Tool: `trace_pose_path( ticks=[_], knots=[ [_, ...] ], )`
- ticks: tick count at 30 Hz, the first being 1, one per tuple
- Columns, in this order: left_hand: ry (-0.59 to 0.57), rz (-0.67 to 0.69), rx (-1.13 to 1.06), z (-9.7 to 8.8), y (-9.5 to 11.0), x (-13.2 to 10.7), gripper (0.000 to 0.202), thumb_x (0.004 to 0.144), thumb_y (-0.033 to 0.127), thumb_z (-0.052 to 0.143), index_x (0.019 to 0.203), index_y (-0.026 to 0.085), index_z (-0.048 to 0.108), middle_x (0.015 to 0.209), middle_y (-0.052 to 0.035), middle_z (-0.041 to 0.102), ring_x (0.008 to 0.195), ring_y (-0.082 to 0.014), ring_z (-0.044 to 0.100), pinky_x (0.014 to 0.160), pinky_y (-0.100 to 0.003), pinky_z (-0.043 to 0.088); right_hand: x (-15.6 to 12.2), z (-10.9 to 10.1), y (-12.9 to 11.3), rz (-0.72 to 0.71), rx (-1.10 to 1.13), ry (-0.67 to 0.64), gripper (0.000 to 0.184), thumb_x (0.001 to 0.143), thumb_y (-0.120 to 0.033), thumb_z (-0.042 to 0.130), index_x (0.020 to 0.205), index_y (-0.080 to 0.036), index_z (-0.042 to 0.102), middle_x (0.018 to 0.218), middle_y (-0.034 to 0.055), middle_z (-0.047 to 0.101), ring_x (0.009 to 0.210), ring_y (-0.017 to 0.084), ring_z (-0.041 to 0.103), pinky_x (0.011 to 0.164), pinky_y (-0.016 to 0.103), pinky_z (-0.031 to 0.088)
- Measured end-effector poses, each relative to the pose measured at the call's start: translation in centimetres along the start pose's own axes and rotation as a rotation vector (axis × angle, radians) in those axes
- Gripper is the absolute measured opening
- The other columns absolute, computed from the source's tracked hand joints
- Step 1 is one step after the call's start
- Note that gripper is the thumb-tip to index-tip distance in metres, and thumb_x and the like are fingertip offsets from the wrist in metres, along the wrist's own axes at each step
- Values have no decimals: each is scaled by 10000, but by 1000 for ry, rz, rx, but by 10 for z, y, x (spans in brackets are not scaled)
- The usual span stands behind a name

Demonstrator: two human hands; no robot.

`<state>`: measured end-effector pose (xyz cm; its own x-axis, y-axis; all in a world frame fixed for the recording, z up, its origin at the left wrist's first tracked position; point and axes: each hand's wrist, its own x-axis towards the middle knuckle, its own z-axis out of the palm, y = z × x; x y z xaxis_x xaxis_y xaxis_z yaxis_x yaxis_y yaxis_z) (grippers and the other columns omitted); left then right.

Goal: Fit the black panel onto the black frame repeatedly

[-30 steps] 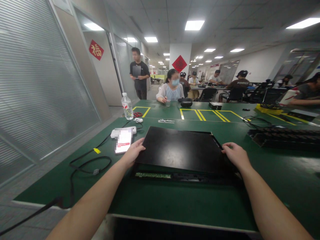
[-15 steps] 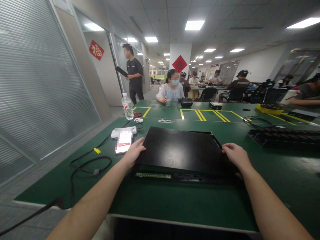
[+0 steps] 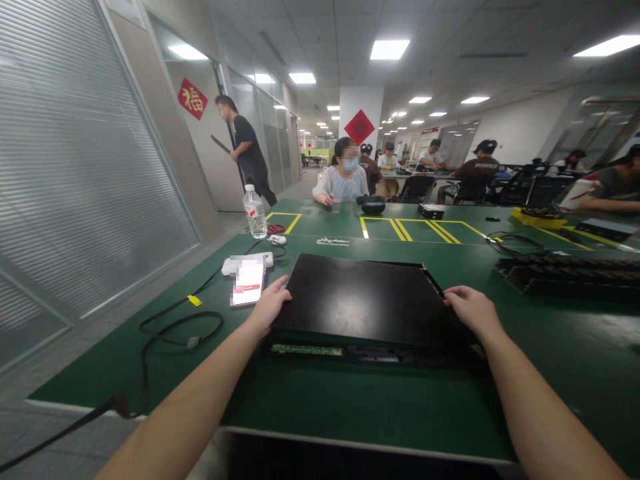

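Note:
A flat black panel (image 3: pixel 357 293), glossy like a display screen, lies tilted over a dark frame in front of me. My left hand (image 3: pixel 270 303) grips the panel's left edge, thumb on top and the other fingers mostly hidden below. On the right, my right hand (image 3: pixel 470 308) pinches the edge where panel and frame meet. Along the near side the frame shows from under the panel, and a narrow green circuit board (image 3: pixel 307 350) sits in it at the left. What lies beneath the panel is hidden.
Left on the green table (image 3: pixel 360 407) are a phone (image 3: pixel 249 283), a white power strip (image 3: pixel 233 265), a looped black cable (image 3: pixel 180 317) and a water bottle (image 3: pixel 255 213). Black slotted racks (image 3: pixel 570 275) stand at the right. Across the table sits a person (image 3: pixel 345 177) holding a cup.
Both my hands and the black panel look the same. In the background, the standing person has moved left toward the doorway, leaning forward with a flat dark object in hand.

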<state>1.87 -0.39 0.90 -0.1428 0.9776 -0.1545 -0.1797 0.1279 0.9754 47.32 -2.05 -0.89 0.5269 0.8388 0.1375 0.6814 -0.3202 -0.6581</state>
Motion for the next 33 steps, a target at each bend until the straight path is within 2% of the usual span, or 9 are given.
trace_pose_path(
  ticks=[4, 10, 17, 23, 29, 33],
  knots=[
    [10, -9, 34, 0, 1, 0, 788, 628, 43, 637, 1409, 145, 624, 1058, -96, 807, 874, -260, 751, 709, -298, 572, 0, 0, 0, -6, -14, 3, 183, 798, -324, 620, 874, -238, 762, 797, 49, 767, 770, 235, 671, 666, 319, 450],
    [23, -2, 40, 2, 3, -2, 735, 624, 47, 626, 1351, 155, 652, 1088, -92, 802, 913, -259, 746, 735, -294, 565, 2, 1, 3, -27, -42, 11, 216, 788, -352, 613, 875, -238, 774, 801, 59, 769, 785, 243, 674, 664, 322, 451],
    [-49, -5, 68, 3, 4, -4, 694, 616, 79, 591, 1306, 139, 644, 998, -76, 803, 894, -258, 748, 724, -298, 557, 4, -1, 1, -10, -81, -15, 226, 770, -363, 596, 825, -239, 777, 803, 56, 773, 820, 251, 679, 695, 332, 464],
    [-31, -21, 67, 2, 4, -2, 672, 599, 92, 584, 1267, 144, 633, 903, -48, 786, 828, -235, 738, 692, -289, 548, 3, -3, -1, 21, -43, -26, 219, 767, -362, 589, 795, -240, 768, 809, 51, 781, 835, 254, 690, 708, 338, 470],
    [-29, -70, 9, 3, 6, -2, 504, 586, 105, 590, 1074, 164, 699, 823, -37, 773, 729, -215, 728, 625, -279, 549, 3, -4, -1, 27, -22, -34, 204, 759, -353, 591, 780, -239, 759, 802, 53, 783, 851, 256, 694, 714, 337, 465],
    [-70, -89, -69, 0, 7, 0, 499, 588, 71, 618, 1071, 158, 705, 872, -56, 796, 778, -225, 755, 637, -281, 573, 3, -3, -2, 10, -32, -35, 205, 750, -353, 585, 769, -241, 756, 805, 53, 782, 853, 252, 692, 716, 331, 460]
  ],
)
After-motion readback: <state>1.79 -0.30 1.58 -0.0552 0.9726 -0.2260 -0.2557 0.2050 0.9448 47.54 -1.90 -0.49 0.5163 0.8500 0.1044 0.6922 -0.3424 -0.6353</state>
